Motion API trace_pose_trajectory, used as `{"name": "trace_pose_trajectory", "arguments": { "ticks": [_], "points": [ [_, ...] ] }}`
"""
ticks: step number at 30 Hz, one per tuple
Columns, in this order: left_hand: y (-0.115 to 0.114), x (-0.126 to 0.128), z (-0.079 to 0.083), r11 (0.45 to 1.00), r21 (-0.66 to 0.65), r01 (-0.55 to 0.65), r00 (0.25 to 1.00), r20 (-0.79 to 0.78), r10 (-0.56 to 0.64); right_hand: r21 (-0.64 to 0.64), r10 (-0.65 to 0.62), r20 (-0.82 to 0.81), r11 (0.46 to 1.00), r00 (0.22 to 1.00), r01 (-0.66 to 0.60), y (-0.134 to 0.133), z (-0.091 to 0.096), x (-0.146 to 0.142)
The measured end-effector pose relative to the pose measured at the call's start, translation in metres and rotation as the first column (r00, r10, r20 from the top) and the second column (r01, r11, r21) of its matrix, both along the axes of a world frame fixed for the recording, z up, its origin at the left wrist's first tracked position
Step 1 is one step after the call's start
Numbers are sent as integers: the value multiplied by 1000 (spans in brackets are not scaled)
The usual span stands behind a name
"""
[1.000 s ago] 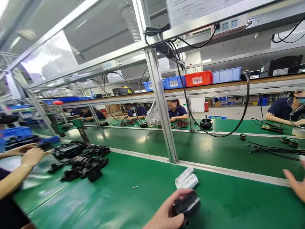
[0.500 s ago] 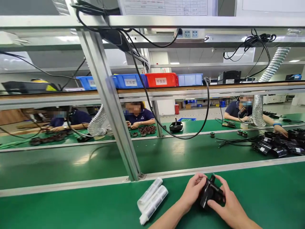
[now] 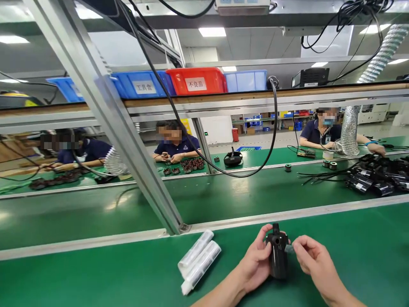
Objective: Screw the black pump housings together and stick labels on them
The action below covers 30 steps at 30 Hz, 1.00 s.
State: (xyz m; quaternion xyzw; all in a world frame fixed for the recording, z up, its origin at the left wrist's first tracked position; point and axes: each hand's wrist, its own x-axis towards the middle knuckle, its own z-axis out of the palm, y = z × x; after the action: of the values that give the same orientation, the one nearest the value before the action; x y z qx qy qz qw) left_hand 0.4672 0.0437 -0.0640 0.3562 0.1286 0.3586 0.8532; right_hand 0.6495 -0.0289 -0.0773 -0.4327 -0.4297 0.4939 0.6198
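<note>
Upright in my left hand (image 3: 254,263) is a glossy black plastic housing (image 3: 278,261), with a narrow stub on top and a round hole below it. My left thumb and fingers wrap its left side. My right hand (image 3: 315,261) is beside it on the right, thumb and forefinger pinched on a small greyish translucent piece of film (image 3: 289,248). The film's left end meets the housing's right edge; whether it is stuck there I cannot tell. Two rolled white label sheets (image 3: 202,266) lie on the green bench to the left of my hands.
A slanted metal post (image 3: 128,140) rises from the bench's back rail. Blue bins (image 3: 140,85) and a red bin (image 3: 196,82) stand on the shelf, and a black cable (image 3: 275,128) loops down. Across the belt, co-workers sit; one's hand is by piled black housings (image 3: 380,179).
The housing has turned upright in my left hand. My right hand has let go of it, moved right and now pinches the film. The camera view has shifted, so the shelf sits higher.
</note>
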Motion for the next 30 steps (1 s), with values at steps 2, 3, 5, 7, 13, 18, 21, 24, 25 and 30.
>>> {"name": "trace_pose_trajectory", "arguments": {
  "ticks": [2,3,5,7,13,18,21,24,25,30],
  "points": [
    [0,-2,-1,999,-22,34,999,26,-33,-64,91,-54,994,994,-94,1,3,-4],
    [0,-3,-2,998,-35,45,998,34,-44,-74,116,-60,990,991,-121,1,4,-7],
    [1,-4,-3,997,-57,56,998,40,-54,-79,137,-38,987,990,-140,2,6,-12],
    [2,-4,-4,996,-70,57,998,33,-55,-69,130,21,989,991,-129,3,8,-16],
    [3,-2,-4,995,-72,67,997,31,-65,-22,85,124,996,989,-83,5,5,-16],
    [3,-2,-5,995,-72,66,997,42,-63,-18,67,161,998,985,-65,4,-7,-14],
    [3,-2,-6,995,-80,67,997,50,-63,-4,65,192,998,979,-66,4,-14,-13],
    [4,-2,-6,994,-84,65,996,59,-60,16,60,228,998,972,-66,5,-20,-15],
    [4,-2,-6,994,-85,65,996,62,-59,20,57,242,998,969,-63,5,-21,-16],
    [5,-3,-5,993,-91,79,995,60,-73,152,-82,489,988,868,8,3,-22,-11]
  ]
}}
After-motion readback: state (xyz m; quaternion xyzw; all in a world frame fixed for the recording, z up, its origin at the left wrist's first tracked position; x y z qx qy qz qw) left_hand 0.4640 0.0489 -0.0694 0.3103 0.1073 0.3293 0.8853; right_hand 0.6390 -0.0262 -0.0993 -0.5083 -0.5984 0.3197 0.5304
